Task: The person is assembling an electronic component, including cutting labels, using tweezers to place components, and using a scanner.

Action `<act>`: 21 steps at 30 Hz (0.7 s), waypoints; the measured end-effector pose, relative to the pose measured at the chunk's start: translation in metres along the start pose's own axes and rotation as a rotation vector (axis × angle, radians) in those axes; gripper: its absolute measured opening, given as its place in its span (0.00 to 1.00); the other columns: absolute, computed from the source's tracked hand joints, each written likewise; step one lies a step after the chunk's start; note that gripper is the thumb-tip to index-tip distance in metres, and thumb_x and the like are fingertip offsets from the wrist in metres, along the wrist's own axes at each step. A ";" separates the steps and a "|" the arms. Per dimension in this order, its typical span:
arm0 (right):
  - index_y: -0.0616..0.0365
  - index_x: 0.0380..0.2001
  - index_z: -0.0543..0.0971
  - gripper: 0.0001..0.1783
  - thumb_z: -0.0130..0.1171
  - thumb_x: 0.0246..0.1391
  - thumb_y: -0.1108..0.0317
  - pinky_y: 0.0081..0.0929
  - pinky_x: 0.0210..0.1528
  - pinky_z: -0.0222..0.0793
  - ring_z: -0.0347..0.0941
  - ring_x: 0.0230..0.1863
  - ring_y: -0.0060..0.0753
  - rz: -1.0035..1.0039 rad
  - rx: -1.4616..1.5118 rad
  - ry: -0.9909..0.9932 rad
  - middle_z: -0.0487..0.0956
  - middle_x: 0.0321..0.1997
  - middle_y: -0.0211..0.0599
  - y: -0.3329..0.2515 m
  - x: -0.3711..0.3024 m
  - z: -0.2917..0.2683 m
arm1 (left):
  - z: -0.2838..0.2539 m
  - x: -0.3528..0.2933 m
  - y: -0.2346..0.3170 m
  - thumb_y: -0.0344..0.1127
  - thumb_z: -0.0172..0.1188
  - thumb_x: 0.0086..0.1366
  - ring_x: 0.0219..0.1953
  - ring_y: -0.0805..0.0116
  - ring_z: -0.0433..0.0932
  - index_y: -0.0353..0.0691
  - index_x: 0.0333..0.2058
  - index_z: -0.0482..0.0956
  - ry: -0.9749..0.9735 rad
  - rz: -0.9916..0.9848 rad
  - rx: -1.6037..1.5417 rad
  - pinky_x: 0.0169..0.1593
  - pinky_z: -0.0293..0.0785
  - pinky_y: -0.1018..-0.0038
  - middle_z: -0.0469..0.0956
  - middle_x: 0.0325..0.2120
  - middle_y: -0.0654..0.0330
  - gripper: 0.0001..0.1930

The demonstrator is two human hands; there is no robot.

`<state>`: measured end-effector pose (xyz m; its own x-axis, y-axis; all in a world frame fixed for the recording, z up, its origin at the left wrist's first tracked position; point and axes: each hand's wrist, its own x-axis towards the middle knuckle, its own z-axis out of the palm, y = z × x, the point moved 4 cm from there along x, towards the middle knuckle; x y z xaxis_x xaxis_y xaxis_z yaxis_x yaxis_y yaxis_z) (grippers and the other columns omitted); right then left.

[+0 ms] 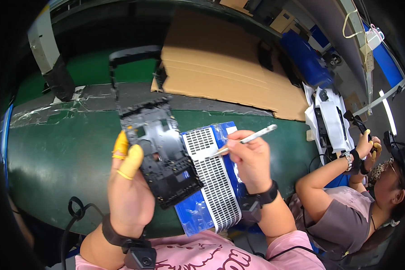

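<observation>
My left hand, with yellow finger cots on its thumb and at least one finger, is closed around a black plastic frame. The frame is tilted, with an open loop at its far end and a shiny grey panel in the middle. My right hand pinches a slim, pale pen-shaped tool, its pointed tip over a white sheet of small black rectangular pads. That sheet lies on a blue board close to my body. The frame's lower right edge overlaps the board in view.
Brown cardboard covers the far part of the green table. A grey post stands at far left. To the right, a co-worker handles a dark part beside a white-lined tray. A black cable loops near my left forearm.
</observation>
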<state>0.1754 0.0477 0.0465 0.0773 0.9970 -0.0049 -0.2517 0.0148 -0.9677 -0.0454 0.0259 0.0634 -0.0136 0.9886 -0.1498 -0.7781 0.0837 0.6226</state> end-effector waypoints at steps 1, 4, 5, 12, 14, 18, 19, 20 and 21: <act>0.68 0.33 0.73 0.08 0.55 0.46 0.79 0.11 0.18 0.53 0.61 0.17 0.12 -0.034 0.004 0.037 0.76 0.24 0.37 -0.012 -0.005 0.004 | 0.002 -0.001 -0.004 0.36 0.49 0.61 0.47 0.66 0.68 0.42 0.53 0.59 -0.033 -0.046 -0.021 0.52 0.65 0.67 0.67 0.47 0.61 0.22; 0.67 0.34 0.73 0.09 0.56 0.46 0.80 0.11 0.25 0.61 0.67 0.23 0.15 -0.060 -0.059 -0.036 0.76 0.25 0.36 -0.042 -0.027 0.024 | 0.005 -0.003 -0.015 0.35 0.50 0.60 0.48 0.65 0.68 0.42 0.53 0.59 -0.068 -0.163 -0.062 0.52 0.65 0.67 0.67 0.47 0.59 0.22; 0.68 0.34 0.73 0.10 0.56 0.46 0.81 0.13 0.29 0.64 0.70 0.26 0.18 -0.062 -0.043 -0.057 0.76 0.27 0.36 -0.046 -0.035 0.036 | 0.006 -0.006 -0.014 0.35 0.50 0.60 0.48 0.65 0.68 0.42 0.53 0.59 -0.069 -0.179 -0.068 0.52 0.65 0.67 0.67 0.47 0.59 0.22; 0.68 0.37 0.73 0.11 0.55 0.47 0.82 0.17 0.39 0.68 0.73 0.35 0.22 -0.077 -0.026 -0.169 0.75 0.34 0.36 -0.030 -0.047 0.072 | 0.010 -0.015 -0.010 0.36 0.52 0.59 0.47 0.64 0.70 0.41 0.54 0.59 -0.124 -0.230 -0.064 0.51 0.66 0.67 0.68 0.46 0.58 0.24; 0.67 0.38 0.72 0.11 0.55 0.48 0.81 0.17 0.39 0.68 0.73 0.35 0.22 -0.078 0.009 -0.122 0.75 0.34 0.37 -0.027 -0.047 0.073 | 0.009 -0.015 -0.010 0.36 0.51 0.59 0.47 0.64 0.69 0.41 0.54 0.59 -0.129 -0.230 -0.079 0.51 0.66 0.67 0.68 0.46 0.58 0.24; 0.67 0.36 0.70 0.09 0.51 0.48 0.80 0.25 0.38 0.70 0.75 0.32 0.33 -0.082 -0.087 -0.075 0.77 0.31 0.48 -0.031 -0.046 0.080 | 0.009 -0.016 -0.007 0.34 0.51 0.59 0.47 0.65 0.69 0.41 0.54 0.59 -0.127 -0.238 -0.109 0.51 0.65 0.67 0.68 0.47 0.58 0.24; 0.67 0.36 0.70 0.09 0.51 0.48 0.80 0.25 0.38 0.70 0.75 0.32 0.33 -0.081 -0.090 -0.079 0.77 0.31 0.48 -0.030 -0.045 0.081 | 0.008 -0.016 -0.006 0.34 0.50 0.59 0.47 0.65 0.69 0.41 0.54 0.59 -0.141 -0.232 -0.108 0.52 0.65 0.67 0.68 0.47 0.58 0.24; 0.67 0.36 0.70 0.09 0.52 0.48 0.81 0.25 0.38 0.70 0.75 0.32 0.32 -0.091 -0.079 -0.078 0.77 0.31 0.47 -0.029 -0.045 0.082 | 0.008 -0.016 -0.006 0.34 0.50 0.59 0.48 0.65 0.68 0.41 0.54 0.59 -0.155 -0.226 -0.106 0.52 0.64 0.67 0.68 0.47 0.58 0.24; 0.67 0.36 0.70 0.09 0.52 0.48 0.81 0.24 0.38 0.70 0.75 0.32 0.31 -0.102 -0.068 -0.077 0.77 0.30 0.47 -0.029 -0.045 0.082 | 0.008 -0.016 -0.005 0.34 0.50 0.59 0.48 0.65 0.68 0.41 0.54 0.59 -0.154 -0.224 -0.109 0.52 0.64 0.67 0.68 0.47 0.58 0.24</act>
<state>0.0998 0.0085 0.0957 0.0243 0.9935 0.1112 -0.1799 0.1137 -0.9771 -0.0363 0.0106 0.0682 0.2551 0.9550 -0.1510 -0.8142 0.2964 0.4992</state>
